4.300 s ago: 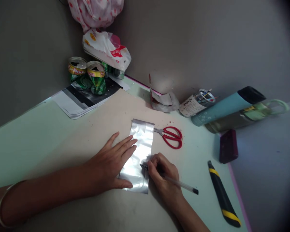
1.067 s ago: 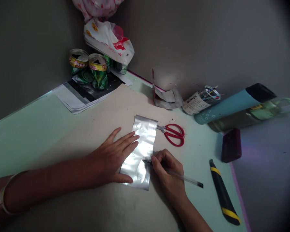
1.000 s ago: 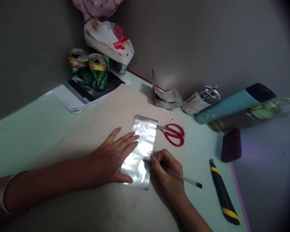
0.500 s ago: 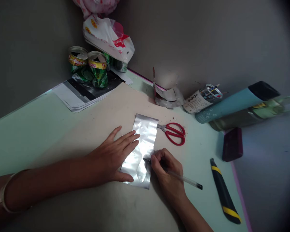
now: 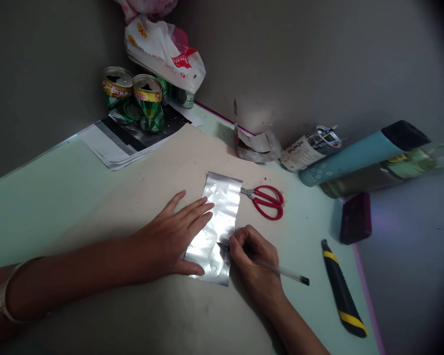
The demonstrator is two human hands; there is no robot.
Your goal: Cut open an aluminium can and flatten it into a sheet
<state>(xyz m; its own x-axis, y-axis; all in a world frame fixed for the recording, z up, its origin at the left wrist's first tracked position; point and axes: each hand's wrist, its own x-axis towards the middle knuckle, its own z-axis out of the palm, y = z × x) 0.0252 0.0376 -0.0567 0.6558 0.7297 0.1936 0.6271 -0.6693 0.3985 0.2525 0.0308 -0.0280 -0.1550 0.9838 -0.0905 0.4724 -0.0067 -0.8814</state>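
Observation:
A shiny silver metal sheet (image 5: 224,207) lies flat on the pale board on the table. My left hand (image 5: 177,234) rests with fingers spread over the sheet's left edge, its fingertips and thumb touching the metal. At the sheet's lower right, my right hand (image 5: 255,256) is closed round a clear pen (image 5: 281,270). The pen's dark tip is at the metal surface, and its black end points to the lower right. Red-handled scissors (image 5: 268,202) lie just right of the sheet, their blades partly hidden beneath it.
Two crushed green cans (image 5: 150,106) stand on papers (image 5: 107,153) at the back left, near a white plastic bag (image 5: 166,54). Scrap metal (image 5: 257,145), a pen cup (image 5: 307,150), a blue bottle (image 5: 355,155), a dark red box (image 5: 355,218) and a black-yellow cutter (image 5: 342,291) line the right side.
The whole view has shifted slightly, so everything appears a little higher. Both hands keep nearly the same pose, and the pen tip has moved very slightly left.

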